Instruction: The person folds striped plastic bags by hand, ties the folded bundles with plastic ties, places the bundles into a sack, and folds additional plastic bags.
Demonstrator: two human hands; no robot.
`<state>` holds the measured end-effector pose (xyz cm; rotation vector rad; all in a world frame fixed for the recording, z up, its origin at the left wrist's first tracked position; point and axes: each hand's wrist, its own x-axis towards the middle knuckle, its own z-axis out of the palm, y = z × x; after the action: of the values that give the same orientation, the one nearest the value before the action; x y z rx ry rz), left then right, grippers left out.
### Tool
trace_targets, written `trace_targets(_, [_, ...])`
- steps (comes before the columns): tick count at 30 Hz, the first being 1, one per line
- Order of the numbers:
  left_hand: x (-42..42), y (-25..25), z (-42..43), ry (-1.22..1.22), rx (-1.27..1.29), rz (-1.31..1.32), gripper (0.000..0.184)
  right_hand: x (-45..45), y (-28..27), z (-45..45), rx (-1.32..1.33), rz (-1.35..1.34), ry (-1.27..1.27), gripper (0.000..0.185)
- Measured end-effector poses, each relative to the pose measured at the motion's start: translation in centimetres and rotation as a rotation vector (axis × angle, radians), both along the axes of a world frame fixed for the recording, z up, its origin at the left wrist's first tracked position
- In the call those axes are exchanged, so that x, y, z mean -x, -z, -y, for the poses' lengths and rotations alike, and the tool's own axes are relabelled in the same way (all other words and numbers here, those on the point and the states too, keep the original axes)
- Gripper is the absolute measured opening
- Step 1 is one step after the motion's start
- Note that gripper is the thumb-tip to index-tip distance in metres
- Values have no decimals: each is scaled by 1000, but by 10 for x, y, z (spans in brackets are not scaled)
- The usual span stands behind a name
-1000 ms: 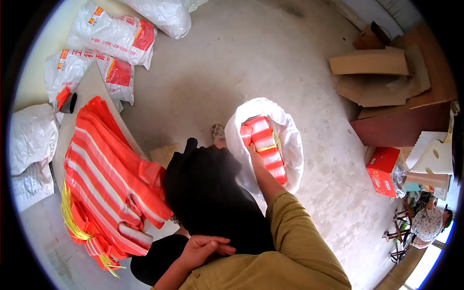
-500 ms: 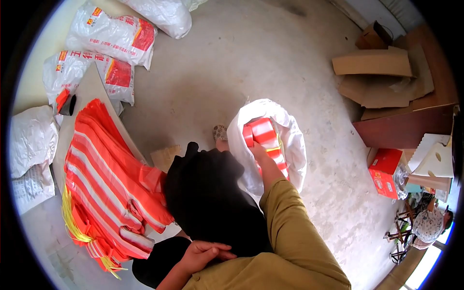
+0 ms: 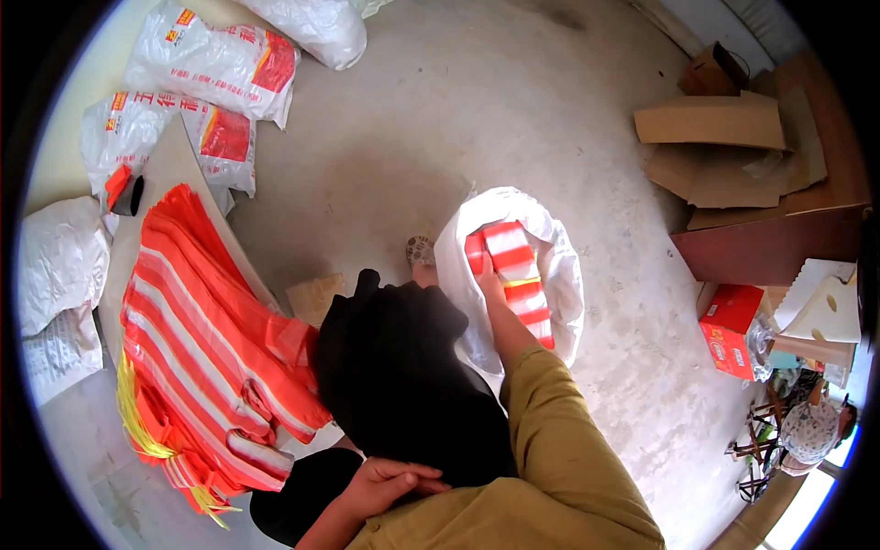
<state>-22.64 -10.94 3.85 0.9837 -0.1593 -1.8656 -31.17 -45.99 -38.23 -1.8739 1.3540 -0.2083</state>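
Striped bundle (image 3: 519, 266) in white sack (image 3: 567, 275), running lengthwise from far to near rim, beside nearer right hand (image 3: 491, 280), fingers straightish, grip unclear, well apart from half-open, empty-looking left hand (image 3: 383, 484).

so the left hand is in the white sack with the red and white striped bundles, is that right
No, wrong hand: the head view shows the right hand, not the left hand, in the white sack with the red and white striped bundles.
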Motion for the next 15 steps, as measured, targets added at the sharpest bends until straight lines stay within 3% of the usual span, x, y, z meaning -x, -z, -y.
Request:
trace_targets(4, [1, -1, 0, -7, 2, -13, 38, 41, 27, -28, 184, -200, -278, 42])
trace_targets(5, [0, -1, 0, -5, 5, -14, 38, 50, 45, -36, 391, -383, -447, 41])
trace_targets(7, [1, 1, -1, 1, 11, -17, 38, 67, 94, -51, 1173, -1121, -840, 39])
trace_targets(9, [1, -2, 1, -5, 16, -8, 38, 79, 122, -57, 1491, -1457, -1023, 37])
trace_targets(11, [1, -2, 1, -6, 19, 9, 38, 75, 107, -55, 1267, -1181, -1029, 39])
trace_targets(13, [1, -1, 0, -5, 19, 30, 38, 72, 92, -63, 1338, -1158, -807, 45])
trace_targets(15, [1, -2, 0, -14, 17, 32, 39, 71, 75, -64, 1147, -947, -635, 51])
